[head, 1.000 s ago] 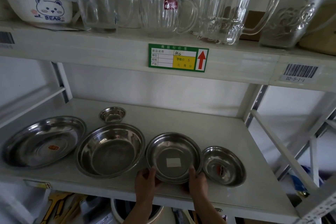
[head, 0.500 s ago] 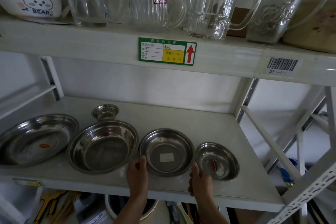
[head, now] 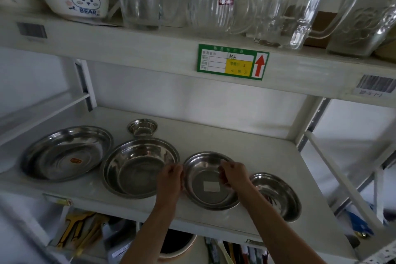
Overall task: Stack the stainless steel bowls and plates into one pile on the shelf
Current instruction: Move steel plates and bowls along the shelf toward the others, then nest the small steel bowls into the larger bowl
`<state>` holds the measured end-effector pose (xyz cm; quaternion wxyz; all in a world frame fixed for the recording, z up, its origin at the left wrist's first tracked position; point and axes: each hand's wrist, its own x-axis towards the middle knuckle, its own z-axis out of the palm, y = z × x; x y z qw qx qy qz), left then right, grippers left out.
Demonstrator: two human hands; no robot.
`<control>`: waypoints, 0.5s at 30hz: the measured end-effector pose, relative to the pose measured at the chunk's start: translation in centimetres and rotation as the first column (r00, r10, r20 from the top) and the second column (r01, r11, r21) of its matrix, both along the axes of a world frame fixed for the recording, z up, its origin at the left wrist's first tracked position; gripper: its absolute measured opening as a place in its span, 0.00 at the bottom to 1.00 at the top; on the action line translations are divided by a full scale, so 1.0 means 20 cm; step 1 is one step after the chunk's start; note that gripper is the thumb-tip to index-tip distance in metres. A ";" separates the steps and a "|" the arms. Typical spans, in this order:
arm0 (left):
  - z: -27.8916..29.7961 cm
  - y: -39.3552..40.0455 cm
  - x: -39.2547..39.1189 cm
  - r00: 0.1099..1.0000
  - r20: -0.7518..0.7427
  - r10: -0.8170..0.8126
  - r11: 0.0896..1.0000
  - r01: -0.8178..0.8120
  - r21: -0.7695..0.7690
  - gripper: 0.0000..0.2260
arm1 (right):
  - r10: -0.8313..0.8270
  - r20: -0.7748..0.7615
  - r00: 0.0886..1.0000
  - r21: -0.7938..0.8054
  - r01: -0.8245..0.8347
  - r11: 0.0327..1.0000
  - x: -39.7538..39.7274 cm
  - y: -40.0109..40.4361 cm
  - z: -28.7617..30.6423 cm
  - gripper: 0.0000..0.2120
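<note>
Several steel dishes lie in a row on the white shelf (head: 246, 146). At the far left is a wide plate (head: 64, 154) with a red sticker. Beside it sits a deep bowl (head: 137, 167), and a tiny bowl (head: 142, 127) stands behind that. The middle plate (head: 207, 186) carries a white sticker. My left hand (head: 171, 178) grips its left rim and my right hand (head: 232, 174) grips its right rim. A smaller bowl (head: 276, 195) rests at the right, partly hidden by my right forearm.
The upper shelf (head: 150, 49) hangs low overhead with glass mugs (head: 216, 4), jugs and a bear-print ceramic bowl (head: 83, 2). A green price label (head: 232, 62) sits on its front edge. A white diagonal brace (head: 338, 178) bounds the right side. Tools and containers lie under the shelf.
Both hands moved up from the plate's near edge to its left and right rims. The camera shifted closer and to the left.
</note>
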<state>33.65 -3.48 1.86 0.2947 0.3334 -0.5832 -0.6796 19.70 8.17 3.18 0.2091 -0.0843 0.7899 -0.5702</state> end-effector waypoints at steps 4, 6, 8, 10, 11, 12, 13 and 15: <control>0.02 -0.14 0.08 0.998 0.000 0.064 0.993 -0.063 -0.104 0.15 | 0.092 -0.040 0.995 0.073 -0.089 0.993 -0.04 -0.18 0.01 0.17; 0.04 -0.21 0.13 0.993 0.008 0.119 0.984 -0.117 -0.132 0.15 | 0.132 -0.039 0.990 0.104 -0.128 0.986 -0.05 -0.27 0.02 0.17; 0.04 -0.27 0.18 0.990 -0.003 0.144 0.977 -0.143 -0.160 0.15 | 0.169 -0.047 0.985 0.128 -0.162 0.978 -0.06 -0.38 0.03 0.18; 0.05 -0.32 0.24 0.989 -0.020 0.149 0.975 -0.150 -0.162 0.13 | 0.201 -0.067 0.977 0.144 -0.190 0.971 -0.06 -0.49 0.04 0.17; 0.06 -0.34 0.27 0.988 -0.031 0.149 0.976 -0.152 -0.155 0.13 | 0.211 -0.077 0.974 0.149 -0.198 0.969 -0.06 -0.54 0.05 0.17; 0.07 -0.35 0.29 0.988 -0.047 0.150 0.977 -0.156 -0.145 0.12 | 0.218 -0.086 0.972 0.154 -0.203 0.967 -0.06 -0.60 0.06 0.16; 0.08 -0.37 0.31 0.986 -0.063 0.153 0.978 -0.160 -0.132 0.11 | 0.222 -0.090 0.971 0.156 -0.207 0.966 -0.06 -0.65 0.06 0.15; 0.10 -0.41 0.35 0.986 -0.078 0.148 0.983 -0.156 -0.102 0.09 | 0.234 -0.090 0.968 0.176 -0.216 0.960 -0.08 -0.77 0.06 0.13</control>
